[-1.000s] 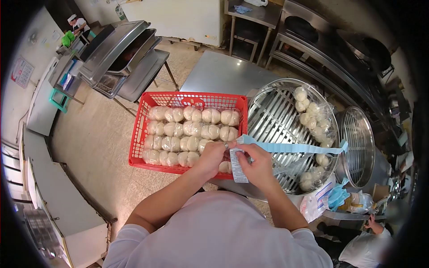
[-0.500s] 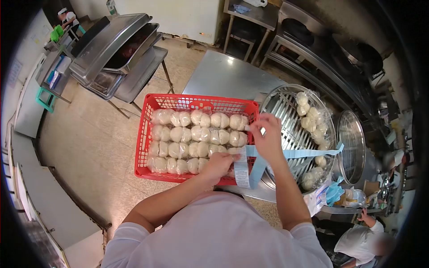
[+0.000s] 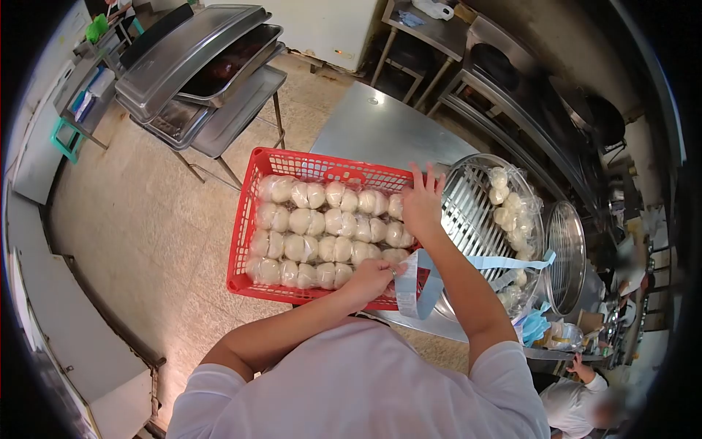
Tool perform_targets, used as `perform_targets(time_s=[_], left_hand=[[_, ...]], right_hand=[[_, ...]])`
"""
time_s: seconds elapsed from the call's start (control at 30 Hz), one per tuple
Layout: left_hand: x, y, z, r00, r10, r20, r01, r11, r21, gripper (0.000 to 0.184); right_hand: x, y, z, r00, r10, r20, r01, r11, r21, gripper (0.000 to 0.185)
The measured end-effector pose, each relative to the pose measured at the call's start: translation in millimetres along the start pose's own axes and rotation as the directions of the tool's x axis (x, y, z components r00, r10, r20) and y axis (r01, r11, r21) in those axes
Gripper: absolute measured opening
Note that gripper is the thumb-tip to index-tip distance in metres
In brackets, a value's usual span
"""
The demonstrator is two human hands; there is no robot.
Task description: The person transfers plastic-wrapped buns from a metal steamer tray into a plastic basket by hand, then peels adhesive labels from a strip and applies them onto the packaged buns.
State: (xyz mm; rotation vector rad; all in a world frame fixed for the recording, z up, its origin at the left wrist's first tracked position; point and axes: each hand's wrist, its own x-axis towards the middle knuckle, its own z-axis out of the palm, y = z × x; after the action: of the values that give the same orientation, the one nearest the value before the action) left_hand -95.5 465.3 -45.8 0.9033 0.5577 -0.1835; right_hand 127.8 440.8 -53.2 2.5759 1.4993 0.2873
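A red plastic basket [image 3: 240, 219] holds rows of white dough buns [image 3: 310, 221] wrapped in clear plastic. My left hand [image 3: 373, 282] is closed on the end of a light blue label strip [image 3: 418, 293] at the basket's near right corner. The strip loops beneath my right forearm and runs right across a round metal steamer tray [image 3: 468, 197]. My right hand [image 3: 424, 201] has its fingers spread at the basket's right edge, over the rightmost buns. More wrapped buns [image 3: 515, 219] lie in the steamer tray.
A metal table [image 3: 365, 124] bears the basket. Another round tray [image 3: 564, 256] stands at the right, near a blue cloth [image 3: 535, 325]. Stacked metal pans [image 3: 190, 66] are at the upper left. One person [image 3: 578, 399] is at the lower right, another [image 3: 121, 9] at the upper left.
My right hand has left the strip near my left hand, moved up to the basket's right edge and spread its fingers. The strip now hangs in a loop. The view has shifted slightly.
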Motion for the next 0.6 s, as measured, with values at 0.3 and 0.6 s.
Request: perform_targets(time_s=[0.3, 0.6], left_hand=[[7.2, -3.2, -0.5, 0.987, -0.001, -0.162, -0.043, 0.964, -0.263, 0.025], [-33.5, 50.3, 27.6, 0.881, 0.465, -0.093, -0.472, 0.841, -0.266, 0.025]], right_hand=[[-79.1, -11.7, -91.3, 0.946, 0.324, 0.033, -0.253, 0.666, 0.702, 0.025], [-174.2, -53.5, -148.3, 0.883, 0.446, -0.145, -0.033, 0.366, 0.93, 0.021]])
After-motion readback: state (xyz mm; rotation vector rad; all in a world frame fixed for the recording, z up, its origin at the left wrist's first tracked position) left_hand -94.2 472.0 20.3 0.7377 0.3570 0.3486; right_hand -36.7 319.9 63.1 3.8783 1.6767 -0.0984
